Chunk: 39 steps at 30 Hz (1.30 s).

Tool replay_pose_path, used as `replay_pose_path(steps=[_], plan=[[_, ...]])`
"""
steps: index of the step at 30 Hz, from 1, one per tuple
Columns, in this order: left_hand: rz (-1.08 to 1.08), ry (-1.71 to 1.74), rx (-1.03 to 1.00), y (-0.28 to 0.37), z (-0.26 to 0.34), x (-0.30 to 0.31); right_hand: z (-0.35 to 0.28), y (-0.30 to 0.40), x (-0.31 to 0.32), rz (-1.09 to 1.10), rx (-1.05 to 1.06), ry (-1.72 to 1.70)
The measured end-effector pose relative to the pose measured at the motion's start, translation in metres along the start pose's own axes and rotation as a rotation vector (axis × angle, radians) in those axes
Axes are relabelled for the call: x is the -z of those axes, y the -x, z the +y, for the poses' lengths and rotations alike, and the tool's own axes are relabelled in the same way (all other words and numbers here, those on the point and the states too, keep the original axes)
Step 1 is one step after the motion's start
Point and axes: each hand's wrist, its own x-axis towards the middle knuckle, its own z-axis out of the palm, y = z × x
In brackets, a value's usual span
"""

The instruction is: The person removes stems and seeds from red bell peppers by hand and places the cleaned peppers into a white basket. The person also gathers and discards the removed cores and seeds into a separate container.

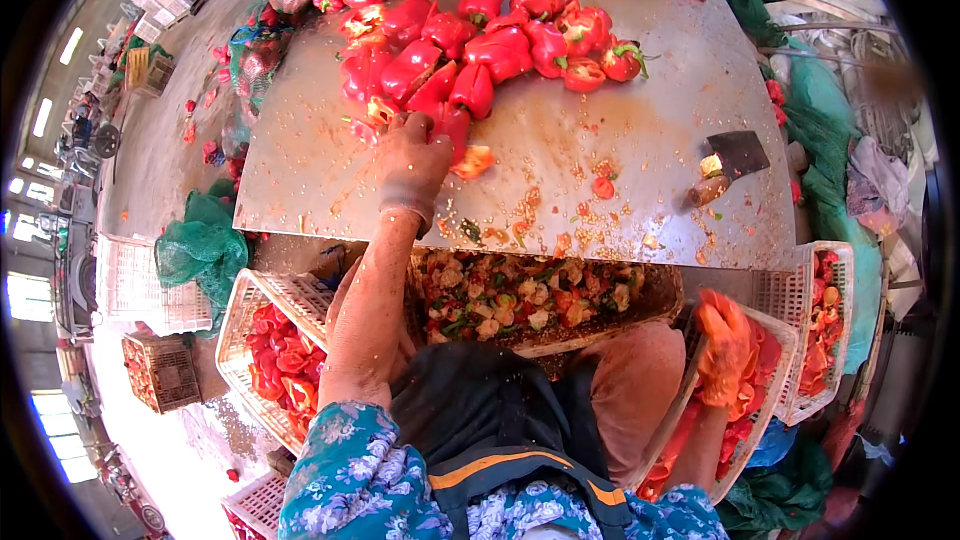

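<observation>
My left hand [411, 161], in what looks like a stained glove, reaches over the metal tabletop [300, 187]. Its curled fingers touch a red bell pepper [452, 124] at the near edge of a heap of red bell peppers [499, 52]. The fingertips are hidden, so a grip on the pepper is not visible. An orange-stained glove covers my right hand [724, 352], low on the right over a plastic crate [784, 360] of red pepper pieces [739, 439]. Its palm side is out of sight. A broken pepper piece [474, 162] lies just right of my left hand.
A broad square blade [739, 153] with a wooden handle [709, 191] rests on the tabletop's right side. Under the front edge stands a bin [547, 349] of pepper cores. Another crate [240, 360] of red peppers is at my left. Mesh sacks [259, 67] border the table.
</observation>
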Motion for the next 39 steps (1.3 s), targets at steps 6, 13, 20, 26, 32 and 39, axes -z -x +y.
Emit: replay_pose_path(steps=[6, 13, 20, 26, 32, 39], plan=[[-0.149, 0.017, 0.201, -0.002, -0.007, -0.010, -0.108, -0.105, -0.030, 0.040, 0.438, -0.251], [-0.436, 0.453, 0.245, 0.020, 0.025, -0.022, -0.155, -0.149, -0.094, -0.004, 0.389, -0.548], [-0.521, 1.035, 0.265, 0.038, 0.026, -0.037, -0.162, -0.155, -0.117, -0.379, -0.187, -0.870], [-0.617, 1.165, 0.270, 0.052, 0.046, -0.024, -0.169, -0.156, -0.120, -0.194, -0.243, -1.422], [-0.616, 1.208, 0.180, 0.071, 0.061, -0.019, -0.164, -0.161, -0.126, -0.101, -0.508, -1.581], [-0.531, 1.139, 0.285, 0.076, 0.081, -0.013, -0.171, -0.165, -0.107, -0.023, -0.565, -1.707]])
